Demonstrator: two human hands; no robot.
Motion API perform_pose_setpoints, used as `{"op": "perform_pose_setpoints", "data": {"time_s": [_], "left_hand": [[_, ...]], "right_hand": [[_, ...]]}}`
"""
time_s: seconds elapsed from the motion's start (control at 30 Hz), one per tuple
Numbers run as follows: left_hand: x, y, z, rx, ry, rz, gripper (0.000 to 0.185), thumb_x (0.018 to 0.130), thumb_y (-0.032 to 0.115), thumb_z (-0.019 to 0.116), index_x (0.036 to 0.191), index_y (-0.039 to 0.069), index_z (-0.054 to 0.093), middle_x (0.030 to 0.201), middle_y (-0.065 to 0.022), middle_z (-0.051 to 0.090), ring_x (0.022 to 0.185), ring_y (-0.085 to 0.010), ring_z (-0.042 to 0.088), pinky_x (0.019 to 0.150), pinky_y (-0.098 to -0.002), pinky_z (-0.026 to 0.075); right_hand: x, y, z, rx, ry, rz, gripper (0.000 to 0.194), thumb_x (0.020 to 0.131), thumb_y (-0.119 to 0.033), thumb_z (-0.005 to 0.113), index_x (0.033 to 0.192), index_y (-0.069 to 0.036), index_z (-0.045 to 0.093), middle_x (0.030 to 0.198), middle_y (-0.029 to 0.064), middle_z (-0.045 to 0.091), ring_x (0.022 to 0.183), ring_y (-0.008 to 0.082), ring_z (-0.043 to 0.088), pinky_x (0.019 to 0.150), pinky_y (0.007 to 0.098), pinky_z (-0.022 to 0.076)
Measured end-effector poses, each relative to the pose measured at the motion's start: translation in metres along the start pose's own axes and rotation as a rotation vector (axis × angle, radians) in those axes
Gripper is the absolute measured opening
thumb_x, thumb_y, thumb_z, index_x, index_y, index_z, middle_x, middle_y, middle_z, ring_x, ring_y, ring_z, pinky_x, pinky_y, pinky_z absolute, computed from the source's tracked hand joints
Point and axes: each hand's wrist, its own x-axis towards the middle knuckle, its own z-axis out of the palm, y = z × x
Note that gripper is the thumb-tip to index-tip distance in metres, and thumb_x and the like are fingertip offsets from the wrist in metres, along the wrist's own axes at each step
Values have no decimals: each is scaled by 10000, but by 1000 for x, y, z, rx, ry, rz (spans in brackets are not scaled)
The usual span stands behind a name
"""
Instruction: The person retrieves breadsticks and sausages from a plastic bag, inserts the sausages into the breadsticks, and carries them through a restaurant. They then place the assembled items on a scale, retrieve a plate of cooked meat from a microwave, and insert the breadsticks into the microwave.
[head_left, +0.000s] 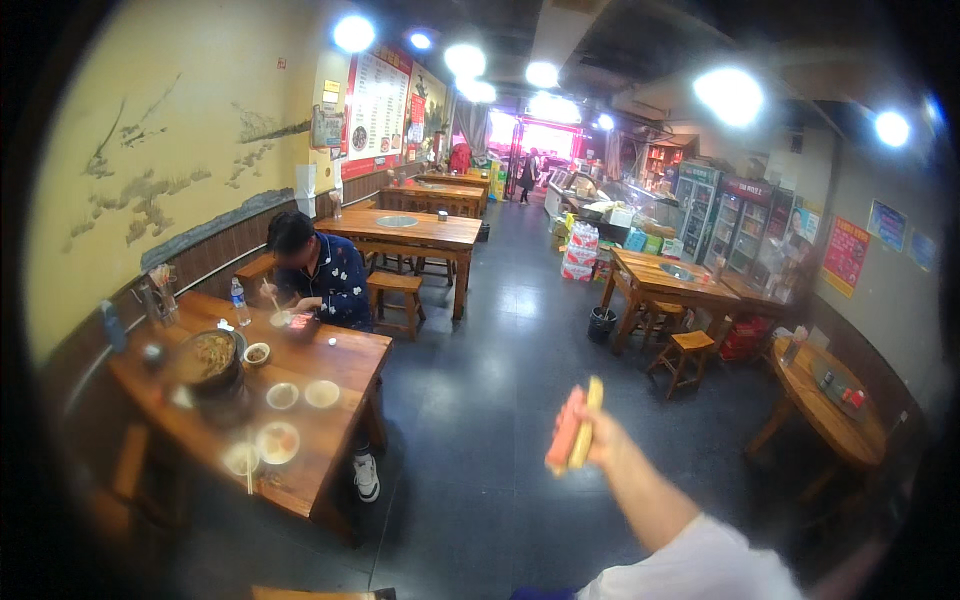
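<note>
My right hand (600, 439) is held out over the dark floor, gripping what look like folded pink and yellow cloths (568, 439). My left hand is out of view. To the left stands a wooden dining table (337, 375). A pot of food (206, 356) sits on it, with a small sauce bowl (256, 353) beside it. Nearer me are several pale bowls and plates, among them a plate (278, 442) and a bowl (241, 458) with chopsticks (250, 469) lying across its rim. A water bottle (238, 302) is upright near the wall side.
A seated person (322, 270) eats at that table. Wooden stools (395, 291) and tables (412, 225) line the left wall. On the right are a table (660, 270), a black bin (602, 324), a round-ended table (832, 405) and glass-door refrigerators (735, 217). Stacked packs (580, 251) stand beside the aisle.
</note>
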Motion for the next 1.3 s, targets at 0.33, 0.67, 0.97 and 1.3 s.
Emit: {"op": "perform_pose_setpoints", "data": {"time_s": [0.33,0.67,0.97,1.3], "left_hand": [[35,0,4,131,-228,124,871,745,207,616,1460,27,153,1389,-199,352,1254,-303,401,1060,-416,340],[4,22,98,504,-107,12,830,848,174,626,1482,64,101,1443,-168,295,1295,-264,355,1109,-404,265],[-2,4,106,651,-276,277,805,860,160,624,1469,39,111,1404,-160,347,1236,-243,416,1046,-382,358],[-22,17,89,595,-176,282,759,815,94,625,1423,48,173,1348,-153,399,1187,-245,467,975,-375,434]], "right_hand": [[-47,77,-112,227,17,26,323,744,-99,621,1059,-78,550,1011,106,578,986,293,582,890,521,491],[-88,49,-180,354,211,-68,282,827,-120,515,1100,-51,513,955,104,563,907,299,579,820,513,495],[-69,56,-221,302,44,37,301,836,-146,598,1102,-44,502,979,116,568,922,300,581,834,514,496],[-39,75,-134,266,185,97,441,859,-25,516,1283,-77,408,1092,148,557,1085,330,548,976,537,453]]}}
